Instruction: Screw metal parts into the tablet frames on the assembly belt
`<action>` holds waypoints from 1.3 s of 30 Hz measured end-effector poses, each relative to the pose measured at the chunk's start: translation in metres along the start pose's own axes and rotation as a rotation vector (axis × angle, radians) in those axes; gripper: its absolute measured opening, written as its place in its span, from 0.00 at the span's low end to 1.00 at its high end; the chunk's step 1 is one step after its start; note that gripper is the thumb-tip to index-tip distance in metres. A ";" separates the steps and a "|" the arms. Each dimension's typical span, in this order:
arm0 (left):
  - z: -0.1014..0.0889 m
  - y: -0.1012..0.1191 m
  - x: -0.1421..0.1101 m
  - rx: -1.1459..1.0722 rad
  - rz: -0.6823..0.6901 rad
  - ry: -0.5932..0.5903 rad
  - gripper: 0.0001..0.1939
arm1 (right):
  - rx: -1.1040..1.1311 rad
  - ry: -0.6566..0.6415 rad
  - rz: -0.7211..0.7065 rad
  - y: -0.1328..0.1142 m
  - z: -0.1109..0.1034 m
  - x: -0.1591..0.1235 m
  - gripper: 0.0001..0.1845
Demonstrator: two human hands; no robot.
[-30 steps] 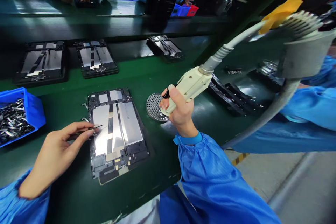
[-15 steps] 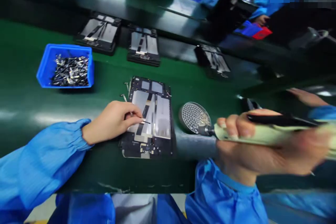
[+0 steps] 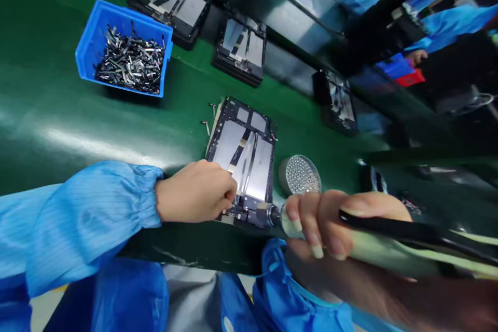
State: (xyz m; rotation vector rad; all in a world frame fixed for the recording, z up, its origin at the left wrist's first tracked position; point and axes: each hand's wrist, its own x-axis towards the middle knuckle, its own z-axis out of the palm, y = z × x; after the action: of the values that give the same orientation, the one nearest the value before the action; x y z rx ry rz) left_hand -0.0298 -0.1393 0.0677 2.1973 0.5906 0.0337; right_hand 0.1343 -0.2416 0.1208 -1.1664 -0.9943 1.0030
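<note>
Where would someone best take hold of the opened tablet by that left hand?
Probably by the two long edges, coming from both sides: the opened tablet lies flat, and its dark frame borders exposed ribbon cables best left untouched. Mind the small loose parts beside its left edge.

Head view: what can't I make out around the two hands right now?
In the head view:
Left hand: fingertips, and anything in them, hidden by the hand itself.
Opened device: lower left side covered by the left hand.
Handheld tool in the right hand: rear end cut off by the right edge; nose blurred, contact unclear.
Round dish: contents too small and blurred to identify.
</note>
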 end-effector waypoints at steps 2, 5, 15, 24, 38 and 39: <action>0.000 0.000 0.000 0.009 -0.012 -0.005 0.05 | 0.041 -0.014 -0.065 0.004 -0.001 0.001 0.27; -0.005 -0.004 0.003 -0.030 -0.015 0.028 0.06 | 0.077 -0.017 -0.101 0.012 0.002 0.000 0.24; -0.015 -0.016 0.012 -0.221 -0.054 0.160 0.08 | 0.091 -0.003 -0.087 0.019 0.020 0.001 0.23; 0.000 -0.005 0.012 -0.106 -0.045 0.096 0.07 | 0.088 0.055 -0.181 0.015 0.003 0.006 0.22; 0.012 0.004 0.016 -0.011 -0.055 0.036 0.04 | 0.176 0.091 -0.215 0.022 -0.004 0.006 0.20; 0.012 0.005 0.015 -0.004 -0.059 0.033 0.05 | 0.182 0.087 -0.210 0.022 -0.003 0.006 0.20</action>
State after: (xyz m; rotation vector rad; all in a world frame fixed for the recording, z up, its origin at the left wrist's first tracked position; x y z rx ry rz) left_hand -0.0115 -0.1441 0.0609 2.1785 0.6727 0.0403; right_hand 0.1369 -0.2340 0.0995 -0.9271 -0.9153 0.8496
